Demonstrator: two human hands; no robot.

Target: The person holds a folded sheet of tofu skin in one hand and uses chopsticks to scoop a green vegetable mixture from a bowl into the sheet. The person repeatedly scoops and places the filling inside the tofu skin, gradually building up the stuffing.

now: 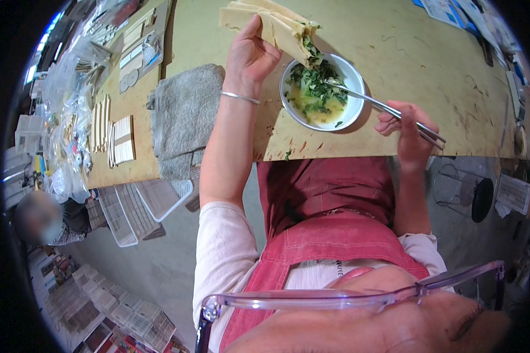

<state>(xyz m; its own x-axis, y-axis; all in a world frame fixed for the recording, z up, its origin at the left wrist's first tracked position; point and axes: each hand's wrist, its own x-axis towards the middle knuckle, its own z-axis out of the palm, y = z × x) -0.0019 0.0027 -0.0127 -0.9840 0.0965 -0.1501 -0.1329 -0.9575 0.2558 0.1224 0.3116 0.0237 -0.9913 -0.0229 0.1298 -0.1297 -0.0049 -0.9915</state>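
Note:
My left hand (251, 52) is closed round a folded, pale flatbread wrap (271, 26), held tilted above the far rim of a white bowl (357, 88). Chopped green leaves (313, 52) stick out of the wrap's lower end. Inside the bowl lie more chopped greens (318, 85) in a yellowish liquid (321, 112), which looks like egg. My right hand (409, 129) grips a pair of metal chopsticks (383, 107), their tips in the greens. The bowl stands near the table's front edge.
A grey towel (185, 112) lies on the wooden table (218, 44) beside my left forearm. Wooden sticks (122, 138) and plastic bags (65, 135) crowd the left side. Plastic crates (129, 206) sit below the left edge, near another person (47, 217). A stool (480, 197) stands at right.

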